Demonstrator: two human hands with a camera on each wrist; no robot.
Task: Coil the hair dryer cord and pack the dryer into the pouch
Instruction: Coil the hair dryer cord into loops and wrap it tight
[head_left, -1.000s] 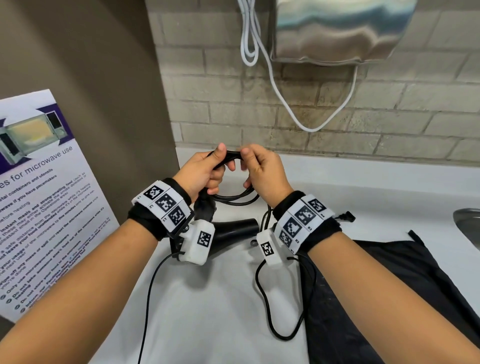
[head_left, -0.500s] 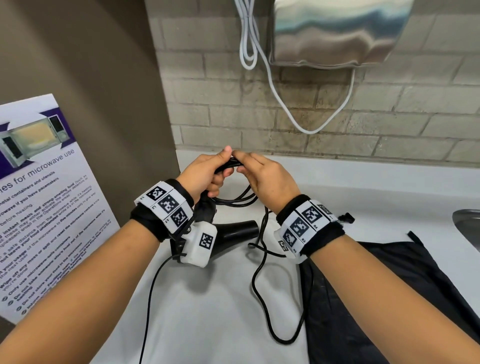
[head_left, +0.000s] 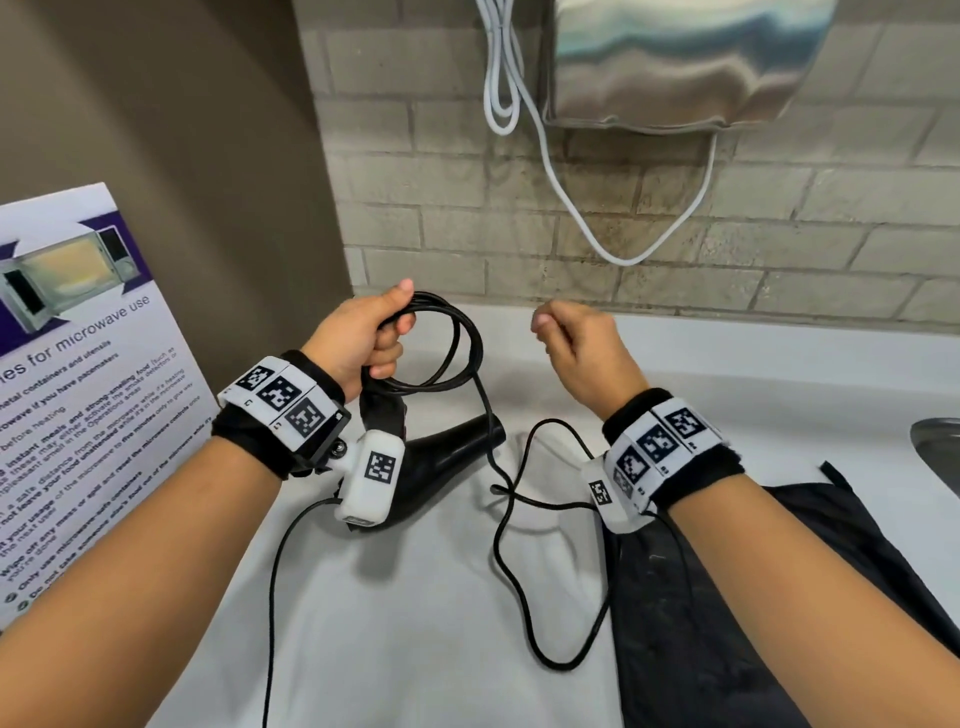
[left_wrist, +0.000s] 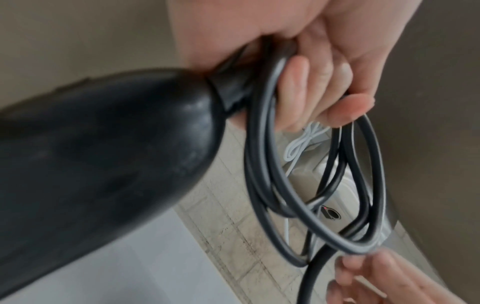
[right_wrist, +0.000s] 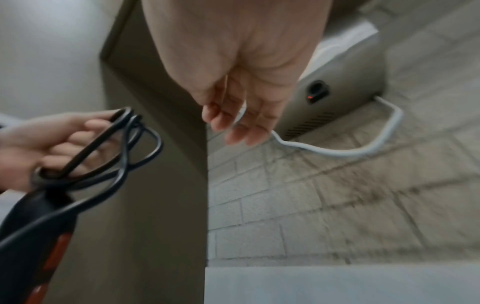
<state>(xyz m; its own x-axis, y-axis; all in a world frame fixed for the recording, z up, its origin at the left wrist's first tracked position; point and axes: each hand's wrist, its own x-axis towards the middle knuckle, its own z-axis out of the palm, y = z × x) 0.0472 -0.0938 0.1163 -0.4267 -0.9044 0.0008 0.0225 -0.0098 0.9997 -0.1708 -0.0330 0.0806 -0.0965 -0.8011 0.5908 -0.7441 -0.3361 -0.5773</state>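
Note:
My left hand (head_left: 371, 338) grips the black hair dryer (head_left: 447, 460) by its handle, together with a few loops of black cord (head_left: 460, 338). The dryer's barrel points right, low over the white counter (head_left: 389, 623). In the left wrist view the loops (left_wrist: 272, 164) hang from my curled fingers (left_wrist: 324, 86) beside the dryer body (left_wrist: 103, 154). My right hand (head_left: 571, 343) hovers to the right of the coil, fingers loosely curled and holding nothing (right_wrist: 241, 92). The rest of the cord (head_left: 514, 571) trails loose over the counter. The black pouch (head_left: 831, 571) lies flat under my right forearm.
A microwave-use poster (head_left: 67, 389) leans at the left. A metal wall unit (head_left: 675, 62) with a white cable (head_left: 571, 197) hangs on the brick wall behind. A steel sink rim (head_left: 935, 447) shows at the far right.
My right hand has let go of the cord loop and drawn away to the right. The left hand now holds the coil alone, and the loops have opened wider.

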